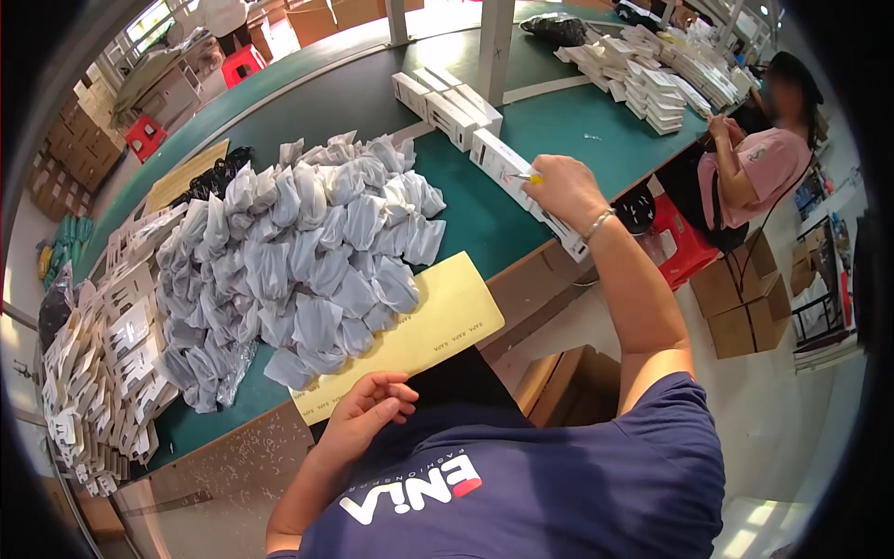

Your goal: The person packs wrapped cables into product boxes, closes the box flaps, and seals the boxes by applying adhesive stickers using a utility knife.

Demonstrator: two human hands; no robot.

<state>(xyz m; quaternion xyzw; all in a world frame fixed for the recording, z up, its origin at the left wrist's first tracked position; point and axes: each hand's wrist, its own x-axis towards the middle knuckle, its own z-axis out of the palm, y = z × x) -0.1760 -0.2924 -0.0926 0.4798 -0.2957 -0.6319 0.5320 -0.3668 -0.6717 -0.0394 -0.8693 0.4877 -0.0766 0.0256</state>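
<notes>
My right hand is closed around a small yellow tool, its thin tip pointing left over a row of white boxes by the green table's front edge. My left hand hangs in front of my body, fingers loosely curled and apart, holding nothing. It is just below a yellow sheet with printed lettering. Beyond the sheet lies a large heap of grey-white wrapped bundles. More white boxes stand together behind the row near my right hand.
Flat white cartons pile up at the left. Stacked white boxes lie at the far right. A white post rises from the green table. A person sits on the right beside a red stool and cardboard box.
</notes>
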